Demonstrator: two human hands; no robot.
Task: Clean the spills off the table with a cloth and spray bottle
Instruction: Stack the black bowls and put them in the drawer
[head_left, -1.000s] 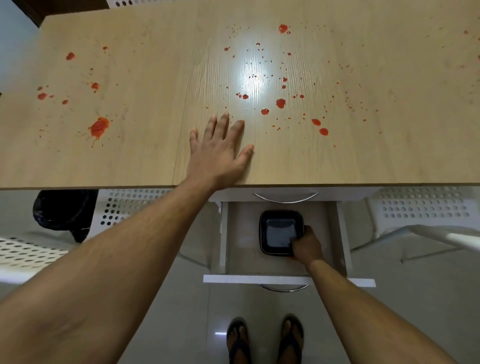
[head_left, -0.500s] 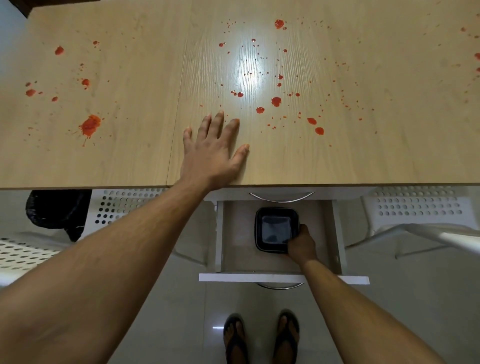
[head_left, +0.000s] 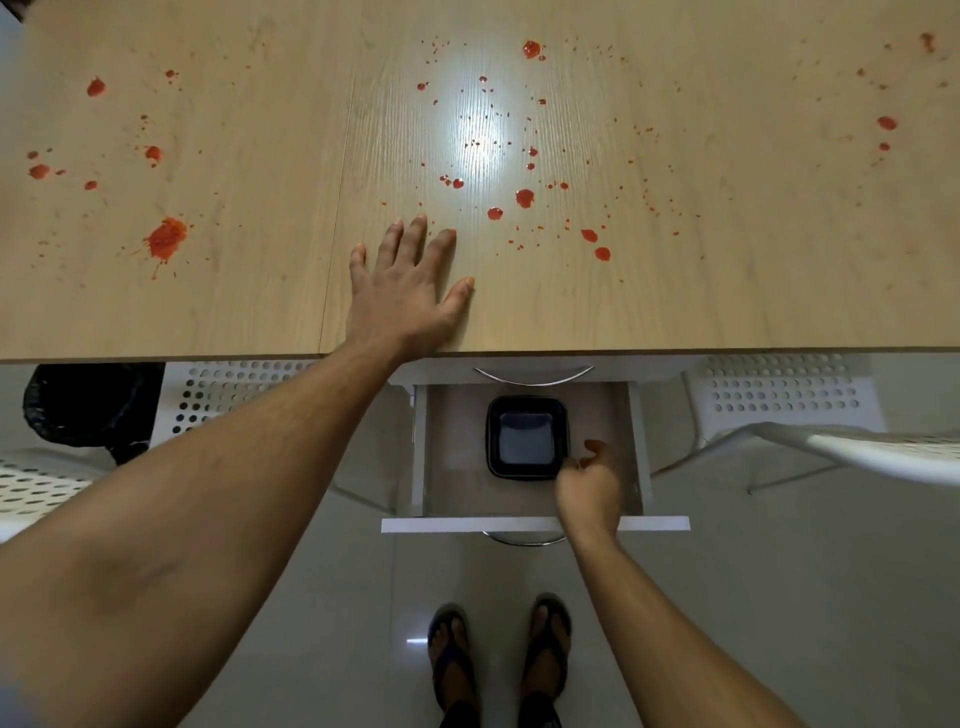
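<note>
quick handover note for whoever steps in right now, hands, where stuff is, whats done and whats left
Left hand: flat, fingers spread, resting on the light wood-grain table near its front edge.
Right hand: down in the open white drawer, fingers loosely curled beside the black square plastic tray; whether it touches the tray is unclear.
Red sauce spills are spattered across the left, centre and right of the table.
Done: drawer opened; no wiping yet.
Left: no cloth or spray bottle is in view; find them, then spray and wipe every spill.
</note>
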